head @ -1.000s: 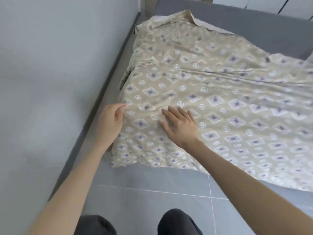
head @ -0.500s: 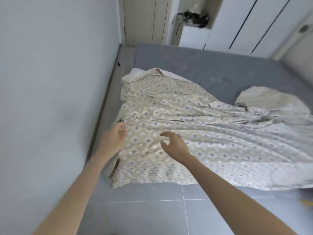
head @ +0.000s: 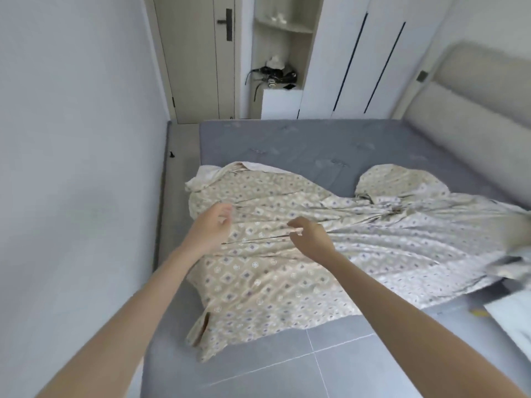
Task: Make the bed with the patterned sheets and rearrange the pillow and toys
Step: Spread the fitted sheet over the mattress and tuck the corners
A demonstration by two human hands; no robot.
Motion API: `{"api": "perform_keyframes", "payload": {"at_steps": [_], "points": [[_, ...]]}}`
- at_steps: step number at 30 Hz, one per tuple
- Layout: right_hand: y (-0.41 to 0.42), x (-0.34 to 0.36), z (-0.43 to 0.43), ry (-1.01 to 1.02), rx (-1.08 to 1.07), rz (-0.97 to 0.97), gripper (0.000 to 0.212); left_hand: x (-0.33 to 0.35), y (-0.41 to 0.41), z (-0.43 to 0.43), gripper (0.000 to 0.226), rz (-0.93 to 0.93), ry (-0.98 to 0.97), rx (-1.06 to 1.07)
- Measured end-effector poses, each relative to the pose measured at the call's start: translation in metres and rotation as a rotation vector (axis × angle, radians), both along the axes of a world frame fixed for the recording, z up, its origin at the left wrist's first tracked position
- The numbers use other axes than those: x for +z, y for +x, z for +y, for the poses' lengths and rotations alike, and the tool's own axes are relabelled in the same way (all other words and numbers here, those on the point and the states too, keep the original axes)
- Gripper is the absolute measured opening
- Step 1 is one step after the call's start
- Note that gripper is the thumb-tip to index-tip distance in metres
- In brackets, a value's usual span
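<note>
A beige patterned sheet (head: 275,277) lies crumpled over the near half of the grey mattress (head: 287,145), and its near edge hangs down toward the floor. My left hand (head: 211,229) hovers over the sheet's left part with fingers loosely curled, holding nothing that I can see. My right hand (head: 313,238) is beside it to the right, and its fingertips pinch a small fold of the sheet. A rounded lump of the sheet (head: 399,185) is bunched up at the right. No toys are in view.
A grey wall (head: 71,168) runs close along the bed's left side with a narrow floor gap. A padded headboard (head: 474,116) is at the right. A door, a shelf niche with cables (head: 273,76) and wardrobe doors stand behind. Something white (head: 514,323) lies at the lower right.
My right hand lay flat on the sheet a second ago; now it is raised and curled, pinching a fold. My left hand has lifted off the sheet's edge. My view has tilted up.
</note>
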State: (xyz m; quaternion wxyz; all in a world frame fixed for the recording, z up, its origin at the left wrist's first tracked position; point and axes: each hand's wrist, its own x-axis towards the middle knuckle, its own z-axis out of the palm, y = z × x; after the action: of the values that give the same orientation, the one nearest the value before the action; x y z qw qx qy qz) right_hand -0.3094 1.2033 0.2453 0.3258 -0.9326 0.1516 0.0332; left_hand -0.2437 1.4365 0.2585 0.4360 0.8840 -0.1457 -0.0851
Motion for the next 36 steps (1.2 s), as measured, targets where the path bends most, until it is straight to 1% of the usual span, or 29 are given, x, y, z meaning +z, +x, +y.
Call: {"api": "perform_keyframes", "payload": {"at_steps": [6,10,15,17,21,24,28,31,36], "points": [[0.023,0.005,0.014,0.019,-0.079,-0.009,0.031,0.013,0.036,0.020,0.023,0.023,0.016,-0.075],[0.049,-0.003,0.018,0.039,-0.104,0.001,0.031,0.007,0.064,0.028,0.026,0.046,0.032,-0.099],[0.104,-0.029,0.035,0.064,-0.071,0.035,0.031,-0.022,0.116,0.039,0.025,0.044,0.109,-0.111],[0.125,-0.042,0.042,0.080,-0.062,0.059,0.032,-0.040,0.139,0.041,0.026,0.072,0.154,-0.114],[0.154,-0.068,0.053,0.125,-0.071,0.138,0.033,-0.070,0.174,0.043,0.029,0.193,0.248,-0.194],[0.163,-0.087,0.057,0.140,-0.083,0.210,0.033,-0.091,0.192,0.040,0.029,0.252,0.285,-0.246],[0.160,-0.117,0.058,0.231,-0.213,0.319,0.032,-0.124,0.211,0.027,0.026,0.351,0.389,-0.379],[0.149,-0.138,0.056,0.276,-0.329,0.378,0.032,-0.143,0.226,0.007,0.027,0.363,0.469,-0.497],[0.120,-0.153,0.054,0.386,-0.674,0.397,0.034,-0.160,0.241,-0.031,0.029,0.382,0.540,-0.791]]}}
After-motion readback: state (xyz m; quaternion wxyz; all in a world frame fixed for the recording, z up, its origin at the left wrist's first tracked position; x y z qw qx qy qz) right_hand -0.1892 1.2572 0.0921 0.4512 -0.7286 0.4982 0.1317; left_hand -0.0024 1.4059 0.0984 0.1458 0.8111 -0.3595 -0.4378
